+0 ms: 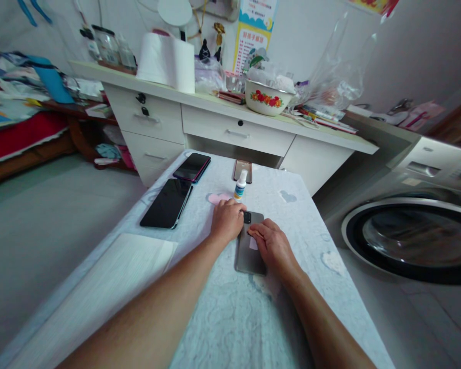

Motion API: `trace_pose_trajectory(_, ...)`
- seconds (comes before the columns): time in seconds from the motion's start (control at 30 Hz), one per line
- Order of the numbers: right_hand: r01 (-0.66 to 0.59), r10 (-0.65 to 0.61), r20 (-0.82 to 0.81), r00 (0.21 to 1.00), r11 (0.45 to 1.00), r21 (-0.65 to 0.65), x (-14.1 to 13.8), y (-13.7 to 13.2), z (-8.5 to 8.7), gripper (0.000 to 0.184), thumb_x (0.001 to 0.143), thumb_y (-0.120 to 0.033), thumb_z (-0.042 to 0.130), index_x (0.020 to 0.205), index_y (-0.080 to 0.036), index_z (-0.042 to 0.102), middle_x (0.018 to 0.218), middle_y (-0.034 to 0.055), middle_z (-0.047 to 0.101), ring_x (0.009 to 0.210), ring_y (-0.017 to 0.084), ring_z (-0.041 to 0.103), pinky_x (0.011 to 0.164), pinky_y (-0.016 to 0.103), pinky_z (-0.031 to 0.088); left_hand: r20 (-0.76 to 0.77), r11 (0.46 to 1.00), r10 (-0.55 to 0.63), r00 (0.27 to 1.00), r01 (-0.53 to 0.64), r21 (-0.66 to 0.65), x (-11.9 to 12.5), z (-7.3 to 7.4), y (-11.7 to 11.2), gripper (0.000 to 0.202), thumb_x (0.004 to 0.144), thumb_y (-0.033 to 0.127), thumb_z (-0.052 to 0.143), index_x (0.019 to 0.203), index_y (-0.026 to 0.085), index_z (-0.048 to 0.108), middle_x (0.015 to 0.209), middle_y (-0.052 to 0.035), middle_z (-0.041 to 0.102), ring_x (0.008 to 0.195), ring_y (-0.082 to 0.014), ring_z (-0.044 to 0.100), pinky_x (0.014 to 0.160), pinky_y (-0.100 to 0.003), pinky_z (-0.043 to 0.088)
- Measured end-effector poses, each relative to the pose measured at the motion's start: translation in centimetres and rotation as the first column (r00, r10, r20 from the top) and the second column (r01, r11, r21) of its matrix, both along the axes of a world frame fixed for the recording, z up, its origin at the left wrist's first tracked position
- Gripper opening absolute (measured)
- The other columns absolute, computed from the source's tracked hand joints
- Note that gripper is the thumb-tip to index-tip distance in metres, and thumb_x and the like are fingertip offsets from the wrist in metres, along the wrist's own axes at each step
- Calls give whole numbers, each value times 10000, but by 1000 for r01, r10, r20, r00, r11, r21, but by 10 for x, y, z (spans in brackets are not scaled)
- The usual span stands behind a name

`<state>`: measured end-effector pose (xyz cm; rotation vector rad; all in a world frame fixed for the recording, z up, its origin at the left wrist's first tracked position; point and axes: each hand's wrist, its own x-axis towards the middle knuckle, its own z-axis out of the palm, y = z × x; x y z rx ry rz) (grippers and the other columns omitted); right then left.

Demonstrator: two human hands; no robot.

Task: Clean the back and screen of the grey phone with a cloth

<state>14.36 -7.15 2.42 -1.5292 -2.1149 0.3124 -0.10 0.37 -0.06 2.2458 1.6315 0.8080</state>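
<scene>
A grey phone (248,253) lies face down on the cloth-covered table (223,318). My left hand (226,220) rests on its top left corner near the camera, fingers curled against the edge. My right hand (272,246) presses a small white piece (253,244), perhaps a wipe or sticker, onto the phone's back with closed fingers. A small white bottle with a blue label (239,187) stands just beyond my left hand, beside a pink heart-shaped pad (218,198).
Two dark phones (168,203) (192,166) lie at the table's left, a brown phone (243,169) at the far end. White paper (115,277) covers the near left. A white desk (230,128) stands behind, a washing machine (411,230) at right.
</scene>
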Motion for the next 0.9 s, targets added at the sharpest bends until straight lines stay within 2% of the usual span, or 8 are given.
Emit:
trace_pose_trajectory(0.13, -56, 57, 18, 998, 998, -37, -3, -3, 4, 221, 930, -160, 472, 891, -160, 689, 798, 51, 546, 801, 180, 530, 721, 272, 412, 4, 1000, -7, 1000, 7, 3, 0, -2, 1, 237, 841, 198, 499, 939, 254, 708, 1001, -36, 653, 985, -212, 514, 899, -353, 381)
trace_pose_trajectory(0.3, -193, 194, -3, 981, 977, -85, -5, -15, 14, 249, 892, -70, 457, 839, -176, 676, 800, 35, 556, 782, 162, 517, 720, 260, 406, 0, 1000, -5, 1000, 5, 1, 1, -3, 2, 233, 834, 190, 507, 932, 253, 709, 987, -34, 656, 983, -214, 517, 899, -352, 383)
trace_pose_trajectory(0.47, -279, 278, -20, 960, 957, -83, -4, -22, 18, 263, 847, -24, 455, 814, -169, 673, 802, 34, 553, 783, 158, 516, 702, 251, 403, 13, 1000, -5, 1000, 5, 26, 0, -3, 1, 229, 838, 191, 505, 931, 250, 706, 994, -32, 658, 995, -216, 517, 900, -353, 386)
trace_pose_trajectory(0.53, -242, 242, -5, 970, 967, -76, -3, -20, 15, 268, 843, -33, 459, 846, -168, 689, 822, 44, 557, 787, 163, 520, 706, 256, 409, 12, 1000, -6, 1000, 6, 25, 0, -3, 1, 230, 837, 190, 506, 932, 251, 707, 992, -33, 657, 992, -214, 518, 901, -352, 386)
trace_pose_trajectory(0.7, -63, 64, 50, 997, 998, -20, -3, -7, 3, 271, 868, -89, 478, 912, -180, 729, 829, 64, 570, 819, 184, 528, 732, 270, 418, -8, 1000, 4, 1000, -4, -1, 0, -1, 1, 239, 837, 192, 502, 939, 256, 709, 993, -35, 658, 979, -222, 513, 881, -360, 388)
trace_pose_trajectory(0.9, 96, -98, 57, 994, 995, 27, -1, 2, -3, 251, 900, -152, 481, 939, -161, 729, 825, 78, 562, 802, 194, 533, 726, 280, 418, -12, 1000, 6, 1000, -6, -22, 1, 1, 0, 241, 845, 208, 498, 943, 266, 711, 1007, -31, 651, 975, -225, 505, 864, -361, 384)
